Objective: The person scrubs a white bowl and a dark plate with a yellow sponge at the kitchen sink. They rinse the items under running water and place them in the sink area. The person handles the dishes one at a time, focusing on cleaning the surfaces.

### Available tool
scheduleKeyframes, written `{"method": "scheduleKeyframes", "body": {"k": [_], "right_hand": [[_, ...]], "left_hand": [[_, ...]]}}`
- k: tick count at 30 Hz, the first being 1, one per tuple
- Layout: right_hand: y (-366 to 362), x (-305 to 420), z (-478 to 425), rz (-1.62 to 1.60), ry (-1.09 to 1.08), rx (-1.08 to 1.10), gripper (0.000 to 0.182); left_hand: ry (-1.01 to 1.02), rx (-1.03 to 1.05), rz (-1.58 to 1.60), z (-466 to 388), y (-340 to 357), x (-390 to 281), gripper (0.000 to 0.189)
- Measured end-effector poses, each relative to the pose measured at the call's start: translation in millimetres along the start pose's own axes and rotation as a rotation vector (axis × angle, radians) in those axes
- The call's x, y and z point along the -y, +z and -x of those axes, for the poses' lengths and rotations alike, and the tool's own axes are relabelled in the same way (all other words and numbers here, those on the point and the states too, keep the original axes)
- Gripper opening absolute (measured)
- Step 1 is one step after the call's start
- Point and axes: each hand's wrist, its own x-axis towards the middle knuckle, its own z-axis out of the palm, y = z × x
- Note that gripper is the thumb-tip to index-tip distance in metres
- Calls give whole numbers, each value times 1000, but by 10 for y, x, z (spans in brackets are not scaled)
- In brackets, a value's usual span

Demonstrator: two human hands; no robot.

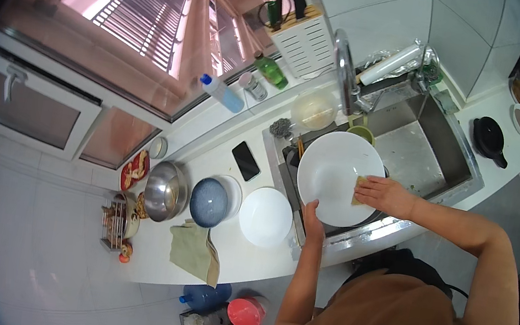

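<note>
A large white round dish [331,173] is tilted over the left part of the stainless steel sink [476,182]. My left hand [313,223] grips its near left rim, with the thumb on the inner face and the fingers hidden behind it. Against the right side of the dish's inner face, my right hand [386,196] presses a yellowish sponge [359,191] under flat fingers. Below the dish, whatever lies in that side of the sink is mostly hidden. Behind the dish stands the chrome faucet [346,74], and a green-handled cup or strainer [361,133] sits beside it.
Left of the sink are a white plate [266,217], a blue bowl [208,203], a steel bowl [165,192], a green cloth [196,252] and a smartphone [246,161]. A white knife block [305,43] and bottles [222,93] line the windowsill. A black lidded pot [489,138] stands right.
</note>
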Motion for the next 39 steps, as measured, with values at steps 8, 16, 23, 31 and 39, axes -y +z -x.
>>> {"method": "scheduleKeyframes", "body": {"k": [8, 16, 23, 31, 39], "right_hand": [[51, 1067, -716, -269, 327, -40, 36], [28, 121, -273, 87, -87, -23, 37], [-134, 941, -702, -415, 418, 279, 40], [102, -30, -97, 78, -136, 222, 44], [-282, -65, -151, 114, 74, 589, 49]], "left_hand": [[-99, 119, 420, 325, 81, 35, 27], [3, -90, 83, 269, -2, -394, 36], [-161, -94, 552, 425, 201, 201, 21], [-111, -95, 205, 261, -53, 144, 37], [-337, -58, 209, 401, 41, -64, 33]]}}
